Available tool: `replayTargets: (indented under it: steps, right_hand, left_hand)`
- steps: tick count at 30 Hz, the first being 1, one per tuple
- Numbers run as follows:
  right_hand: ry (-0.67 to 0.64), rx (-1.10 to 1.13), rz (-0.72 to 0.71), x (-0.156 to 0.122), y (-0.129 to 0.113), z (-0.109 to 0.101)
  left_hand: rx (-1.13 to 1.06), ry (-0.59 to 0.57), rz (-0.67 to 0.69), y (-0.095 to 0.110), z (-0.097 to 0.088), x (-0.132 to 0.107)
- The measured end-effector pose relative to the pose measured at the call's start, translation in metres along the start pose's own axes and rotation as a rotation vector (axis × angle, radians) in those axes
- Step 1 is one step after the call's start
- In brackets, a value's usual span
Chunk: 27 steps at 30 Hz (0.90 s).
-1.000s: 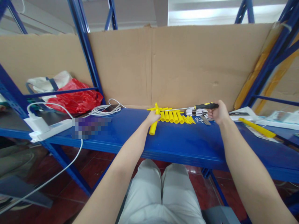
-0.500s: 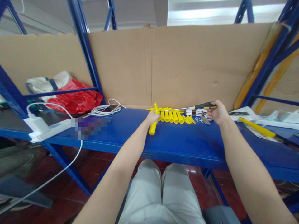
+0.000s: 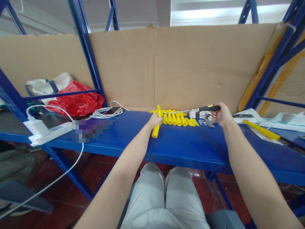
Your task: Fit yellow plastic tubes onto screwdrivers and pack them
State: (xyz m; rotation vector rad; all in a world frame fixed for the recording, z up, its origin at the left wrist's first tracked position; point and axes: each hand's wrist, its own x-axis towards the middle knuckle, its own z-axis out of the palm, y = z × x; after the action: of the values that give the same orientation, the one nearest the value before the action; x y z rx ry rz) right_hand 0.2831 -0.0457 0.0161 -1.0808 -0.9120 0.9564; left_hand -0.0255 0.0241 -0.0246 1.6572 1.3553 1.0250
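My left hand (image 3: 156, 120) is closed around a yellow plastic handle (image 3: 155, 131) with a hollow lower end and a crosspiece on top. In my right hand (image 3: 223, 115) is a screwdriver (image 3: 209, 108) with a black and yellow grip. Its long shaft lies level, and the tip reaches the upper part of the yellow piece; I cannot tell how far it goes in. Beside my left hand stands a row of yellow tubular handles (image 3: 178, 120). Small pointed yellow pieces (image 3: 193, 122) lie to their right, then small whitish parts (image 3: 203, 121) and metal blades (image 3: 210, 123) near my right hand.
A blue shelf top (image 3: 186, 143) carries everything, backed by a cardboard sheet (image 3: 195, 66). On the left are a power strip (image 3: 52, 133), a coiled white cable (image 3: 105, 112) and a red bag (image 3: 78, 99). A long yellow-handled tool (image 3: 263, 129) lies at right.
My right hand has turned the screwdriver grip slightly; its yellow markings show differently. My left hand keeps its hold on the yellow handle in the same place.
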Motion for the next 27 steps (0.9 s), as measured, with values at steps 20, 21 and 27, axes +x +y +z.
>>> replayTargets:
  steps: [20, 21, 27]
  right_hand:
    - [0.009, 0.070, -0.089, -0.0028, -0.0025, -0.0004]
    - [0.012, 0.068, -0.091, -0.0029, -0.0023, -0.0008]
    - [0.036, 0.084, -0.018, -0.0078, -0.0035, 0.0062]
  left_hand:
    - [-0.004, 0.021, 0.037, 0.0051, -0.0009, -0.0046]
    - [-0.002, 0.025, 0.038, 0.0051, -0.0008, -0.0045]
    - [0.004, 0.039, 0.076, 0.0073, -0.0001, -0.0074]
